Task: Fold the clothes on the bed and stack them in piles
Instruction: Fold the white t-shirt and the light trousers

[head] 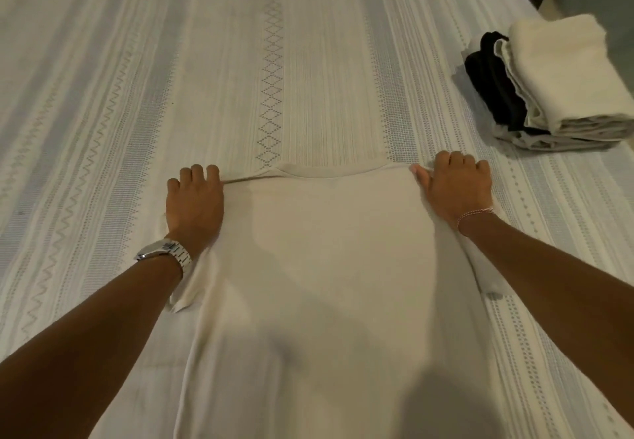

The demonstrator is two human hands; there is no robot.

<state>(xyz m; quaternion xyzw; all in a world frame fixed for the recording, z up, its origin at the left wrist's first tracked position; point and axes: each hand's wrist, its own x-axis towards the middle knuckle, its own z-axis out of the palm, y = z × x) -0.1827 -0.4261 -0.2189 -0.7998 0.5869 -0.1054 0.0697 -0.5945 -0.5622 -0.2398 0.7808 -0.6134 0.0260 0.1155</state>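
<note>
Right now the cream shirt (pixel 326 267) lies flat on the bed (pixel 103 78), with the left hand (pixel 195 203) and right hand (pixel 456 193) pinching its shoulders, fingers curled over the cloth. If one hand lifts first, the fold could skew and the sleeves bunch, and a careless reach might topple the pile (pixel 555 82) at the right edge.

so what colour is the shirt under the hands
Plain cream, no print: the shirt shows best in the head view.

A shirt (pixel 326 267) lies flat on the bed (pixel 103 78), collar at the far end, with the left hand (pixel 194 202) on its left shoulder, the right hand (pixel 456 188) on its right shoulder, and a pile (pixel 555 85) well apart, far right.
</note>
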